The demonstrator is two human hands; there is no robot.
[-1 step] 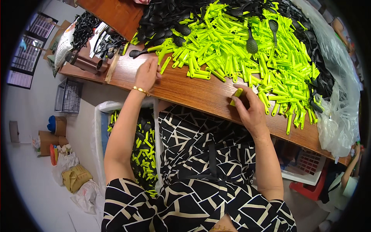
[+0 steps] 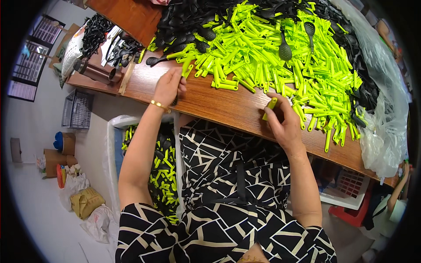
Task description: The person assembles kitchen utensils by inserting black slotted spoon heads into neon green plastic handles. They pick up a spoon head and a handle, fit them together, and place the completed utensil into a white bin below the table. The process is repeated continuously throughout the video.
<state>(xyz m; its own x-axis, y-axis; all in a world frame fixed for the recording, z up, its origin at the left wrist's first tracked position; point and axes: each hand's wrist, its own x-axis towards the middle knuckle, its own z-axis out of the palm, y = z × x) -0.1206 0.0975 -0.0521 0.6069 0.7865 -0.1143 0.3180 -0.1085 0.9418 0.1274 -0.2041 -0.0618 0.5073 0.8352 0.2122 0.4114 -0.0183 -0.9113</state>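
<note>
My left hand rests on the wooden table at the near edge of the pile, closed around a black utensil piece with a neon-green handle sticking out past the fingers. My right hand pinches a single neon-green handle upright at the table's front edge. Behind both hands lies a big heap of neon-green plastic handles, with black spoon heads mixed in at the back.
A white-lined bag under the table by my left arm holds several green-and-black pieces. A clear plastic sheet hangs off the right end. A metal flask lies at the left end. A grey crate and cardboard boxes stand on the floor.
</note>
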